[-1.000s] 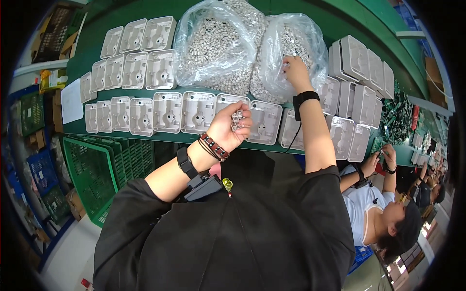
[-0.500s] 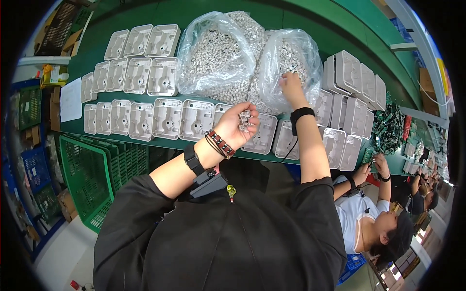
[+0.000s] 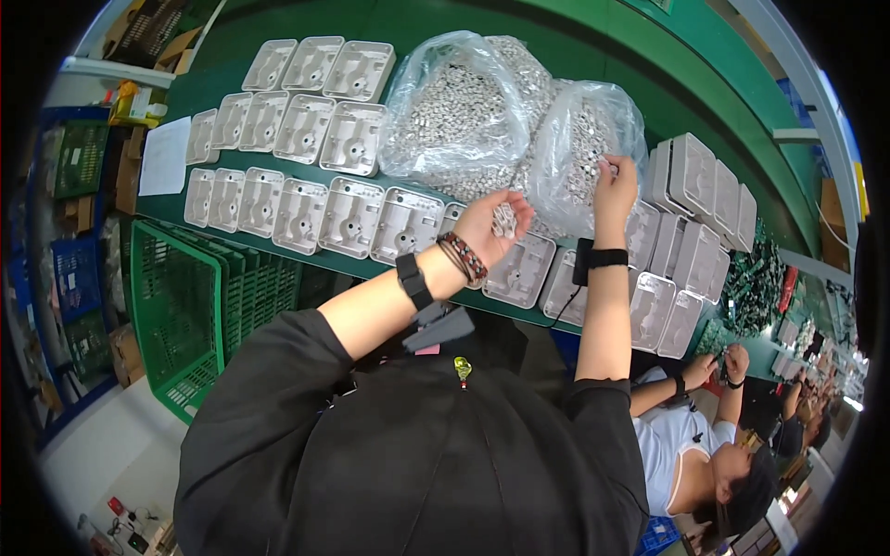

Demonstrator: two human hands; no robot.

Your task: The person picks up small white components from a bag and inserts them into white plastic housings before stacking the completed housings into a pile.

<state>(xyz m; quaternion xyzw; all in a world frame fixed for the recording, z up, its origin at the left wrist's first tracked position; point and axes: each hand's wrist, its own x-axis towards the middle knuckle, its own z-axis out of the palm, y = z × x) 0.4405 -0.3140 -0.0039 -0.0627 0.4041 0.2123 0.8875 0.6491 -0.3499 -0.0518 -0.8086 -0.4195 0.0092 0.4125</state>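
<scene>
My left hand (image 3: pixel 489 225) is cupped with its palm up, fingers curled around several small white plastic parts (image 3: pixel 503 221). It hovers over the near row of grey-white plastic housings (image 3: pixel 404 225). At the right side of an open clear bag (image 3: pixel 640 125) full of similar small parts (image 3: pixel 577 157) is my right hand (image 3: pixel 615 193). Its thumb and fingertips are pinched together; what lies between them is too small to make out. A larger clear bag (image 3: pixel 405 120) of the same parts stands to its left.
Housings lie in rows on the green table (image 3: pixel 306 262), and more are stacked (image 3: pixel 697 171) at the right. Beyond them is a heap of green circuit boards (image 3: pixel 753 287). Green crates (image 3: pixel 176 306) stand below the table's left edge. A co-worker (image 3: pixel 686 454) sits at the right.
My right hand has drawn back toward the bag's right edge, fingertips now pinched. The left hand still cups its small parts, and its palm now shows more. The whole view has shifted slightly.
</scene>
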